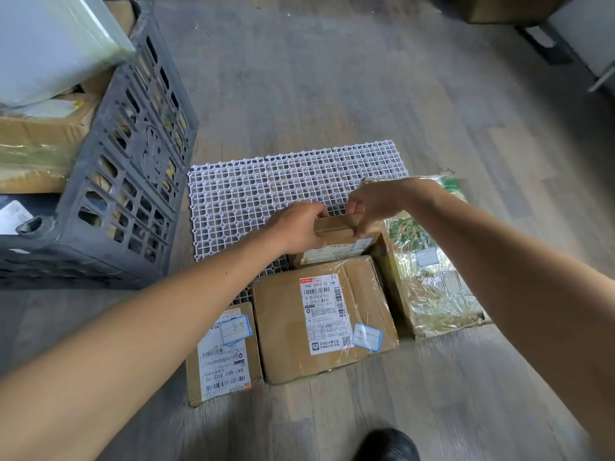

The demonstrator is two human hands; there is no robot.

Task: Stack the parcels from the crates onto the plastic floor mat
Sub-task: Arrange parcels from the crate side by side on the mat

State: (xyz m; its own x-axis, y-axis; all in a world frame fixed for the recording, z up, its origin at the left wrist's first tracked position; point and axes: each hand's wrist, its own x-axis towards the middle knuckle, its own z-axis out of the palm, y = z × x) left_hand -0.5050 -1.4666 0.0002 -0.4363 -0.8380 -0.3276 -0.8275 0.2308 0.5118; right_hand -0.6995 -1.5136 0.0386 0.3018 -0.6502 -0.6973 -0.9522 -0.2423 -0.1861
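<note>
The left hand (299, 227) grips the left end of the small brown cardboard parcel (336, 232). The right hand (369, 202) grips its right end. Its long side runs left to right. It is low on the white plastic grid mat (253, 194), just past the big taped brown box (286, 327).

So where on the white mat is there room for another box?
The far part of the mat is bare, from the grey crate across to the green-wrapped parcel, beyond the small box the left hand and right hand grip. The near side is crowded: big labelled box and low box sit side by side.
</note>
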